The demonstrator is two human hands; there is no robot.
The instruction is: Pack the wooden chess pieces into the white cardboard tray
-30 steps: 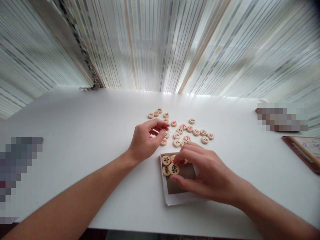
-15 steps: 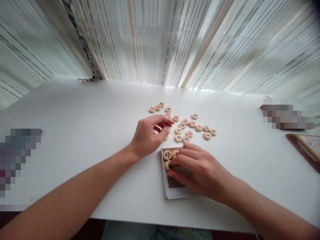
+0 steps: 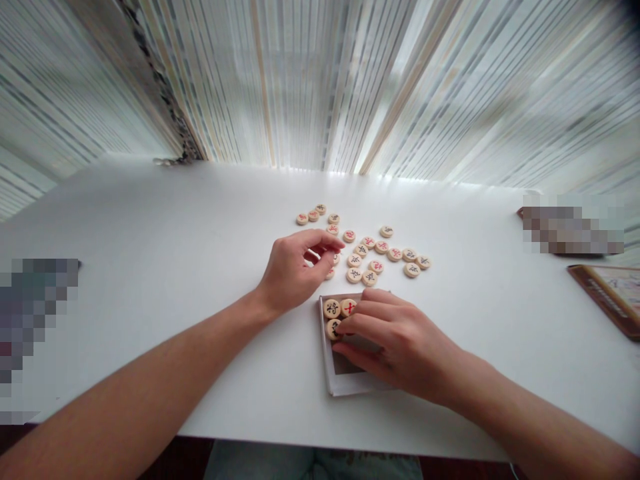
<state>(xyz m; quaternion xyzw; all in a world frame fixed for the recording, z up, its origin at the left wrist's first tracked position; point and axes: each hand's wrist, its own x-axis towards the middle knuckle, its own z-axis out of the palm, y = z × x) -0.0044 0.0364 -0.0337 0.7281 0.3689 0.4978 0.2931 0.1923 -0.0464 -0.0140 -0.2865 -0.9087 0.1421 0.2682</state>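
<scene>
Left hand (image 3: 297, 272) curled near scattered discs (image 3: 354, 275); right hand (image 3: 403, 339) bent over box (image 3: 353, 385). Both grips unclear.

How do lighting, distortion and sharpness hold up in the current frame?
Head view: backlit through the striped curtain, with glare along the white table at its far edge; curtain stripes fan outward, suggesting wide-angle distortion; upper-right corner dark; xiangqi pieces slightly soft, the farther characters hard to read; blocky pixelation hides items at left and right.
</scene>
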